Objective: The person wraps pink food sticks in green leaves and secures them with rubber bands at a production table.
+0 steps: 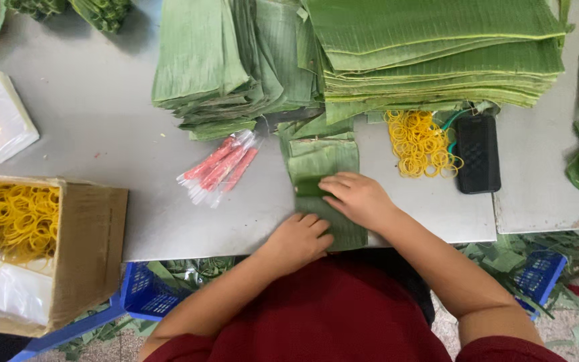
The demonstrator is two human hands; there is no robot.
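Two bare hands work on a banana leaf strip [323,175] lying on the near edge of the grey table [102,134]. The right hand [356,198] lies across it, fingers curled, pinching a folded green piece. The left hand [297,239] presses flat on the strip's near end, gripping nothing. Just left lie the red sticks in clear wrappers [221,167]. Right of the strip sit loose yellow rubber bands [420,142] and a black phone [478,153]. Stacked banana leaves [437,53] fill the far side; a cardboard box [82,248] stands far left.

Grey table [102,127], blue crates [143,295] beneath, leaf scraps littering tiled floor [571,332]
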